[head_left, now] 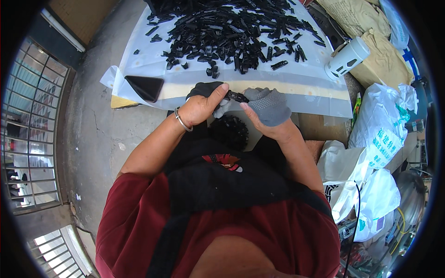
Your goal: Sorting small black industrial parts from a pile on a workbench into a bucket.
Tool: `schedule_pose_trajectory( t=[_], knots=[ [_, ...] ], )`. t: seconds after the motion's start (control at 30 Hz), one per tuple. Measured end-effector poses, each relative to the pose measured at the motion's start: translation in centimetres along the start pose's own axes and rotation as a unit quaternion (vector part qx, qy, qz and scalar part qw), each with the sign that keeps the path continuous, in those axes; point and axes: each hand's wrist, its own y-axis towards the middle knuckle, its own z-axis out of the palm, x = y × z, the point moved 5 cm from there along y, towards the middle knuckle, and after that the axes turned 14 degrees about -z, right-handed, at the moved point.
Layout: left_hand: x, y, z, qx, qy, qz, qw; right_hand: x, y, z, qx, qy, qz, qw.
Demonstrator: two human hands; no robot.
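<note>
Black part [237,96], small and long, is up between the person's two hands, right by the near edge of the table. The left hand [204,102] is closed on one end of it, with a bare thumb poking out of the glove. The right hand [269,109], in a grey dotted glove, pinches the other end.

I see a big messy pile [222,32] of black bits on the far part of the pale sheet [301,81]. A strip of sheet shows between the pile and the hands, so they have some room ahead. A flat black case [149,88] lies near the table's left corner, and a white cup [346,60] is by the right edge. Past the left edge, grey floor [99,125] runs wide, so the left elbow has lots of room. The right side is tighter, with white bags [378,129] bunched close. Below the hands, more dark bits [229,132] sit in a round bunch.
</note>
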Motion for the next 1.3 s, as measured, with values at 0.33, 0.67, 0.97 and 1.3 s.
schedule_pose_trajectory(
  t=[0.33, 0.67, 0.97, 1.3],
  knots=[
    [-1.2, -0.9, 2.0, -0.064, 0.11, 0.11, 0.986, 1.2, 0.0, 2.1, 0.037, -0.121, -0.032, 0.992],
    [0.3, 2.6, -1.6, -0.197, 0.349, 0.029, 0.916, -5.3, 1.8, 2.7, 0.132, -0.062, 0.102, 0.984],
    [1.9, 6.0, -0.6, -0.187, 0.427, 0.069, 0.882, -10.2, 6.1, 4.3, 0.203, -0.173, 0.105, 0.958],
    [2.4, 5.7, 0.4, -0.204, 0.373, 0.127, 0.896, -11.0, -0.9, 2.7, -0.163, -0.038, 0.055, 0.984]
  ],
)
